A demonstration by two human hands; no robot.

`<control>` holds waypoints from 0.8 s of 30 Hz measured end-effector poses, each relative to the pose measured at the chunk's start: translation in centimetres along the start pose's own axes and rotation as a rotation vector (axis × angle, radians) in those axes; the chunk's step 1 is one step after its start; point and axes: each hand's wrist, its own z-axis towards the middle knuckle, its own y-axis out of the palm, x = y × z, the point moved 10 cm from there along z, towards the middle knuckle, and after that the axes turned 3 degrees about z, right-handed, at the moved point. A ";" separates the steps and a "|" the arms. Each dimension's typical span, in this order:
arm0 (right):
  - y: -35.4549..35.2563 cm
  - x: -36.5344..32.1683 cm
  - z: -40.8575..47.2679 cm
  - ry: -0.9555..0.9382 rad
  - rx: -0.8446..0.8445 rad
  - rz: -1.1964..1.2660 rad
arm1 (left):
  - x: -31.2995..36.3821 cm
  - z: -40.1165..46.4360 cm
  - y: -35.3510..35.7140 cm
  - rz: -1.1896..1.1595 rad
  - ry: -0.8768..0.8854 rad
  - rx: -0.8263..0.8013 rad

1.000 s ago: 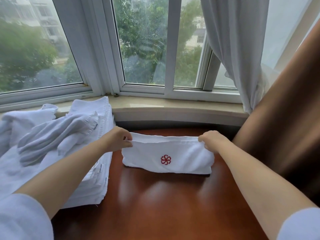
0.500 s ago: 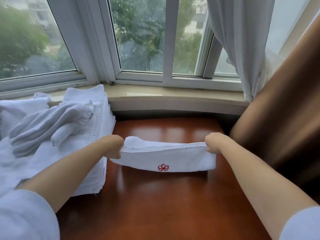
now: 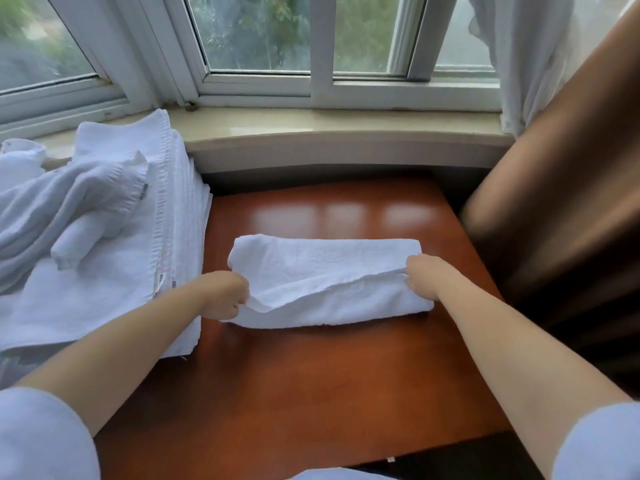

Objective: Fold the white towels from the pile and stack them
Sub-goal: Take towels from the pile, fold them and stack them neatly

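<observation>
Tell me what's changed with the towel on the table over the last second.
Both hands kept their pinch on the towel's far edge and drew it toward the person, folding the top layer over, so the red flower emblem is now hidden. The left hand and right hand now sit at the near side. The towel pile to the left and the wooden table stayed as they were.

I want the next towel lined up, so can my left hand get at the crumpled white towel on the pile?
Probably yes: the crumpled white towel lies uncovered beside the left hand, but that hand now grips the folded white towel.
</observation>
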 end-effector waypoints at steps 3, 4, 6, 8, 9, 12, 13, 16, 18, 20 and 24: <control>-0.9 0.1 0.2 -0.006 0.031 -0.027 | 0.1 0.2 -0.6 0.044 -0.013 -0.019; -1.2 0.3 0.2 0.004 0.016 -0.049 | -0.6 0.2 -1.5 0.035 -0.058 -0.005; -2.1 0.8 -0.4 0.035 -0.008 -0.089 | -2.9 -0.6 -4.9 -0.055 -0.176 0.120; -3.5 1.8 -0.1 0.086 0.023 -0.040 | -5.5 -1.3 -8.7 -0.201 -0.250 0.288; -5.0 2.3 -0.1 0.099 0.063 0.002 | -6.5 -2.2 -10.9 -0.264 -0.272 0.386; -11.3 4.1 -0.7 0.114 0.259 0.185 | -8.7 -5.2 -16.3 -0.467 -0.312 0.659; -13.7 4.8 -1.0 0.118 0.341 0.268 | -9.4 -6.5 -18.0 -0.533 -0.313 0.768; -20.7 6.4 -3.1 0.138 0.574 0.381 | -10.6 -10.7 -22.5 -0.586 -0.338 1.111; -25.1 6.4 -4.9 0.154 0.732 0.323 | -10.8 -13.4 -24.8 -0.575 -0.427 1.287; -28.4 6.0 -6.5 0.179 0.855 0.318 | -11.1 -15.6 -26.3 -0.609 -0.580 1.392; -32.3 5.3 -9.3 0.234 1.087 0.622 | -11.5 -19.5 -28.2 -0.747 -0.690 1.630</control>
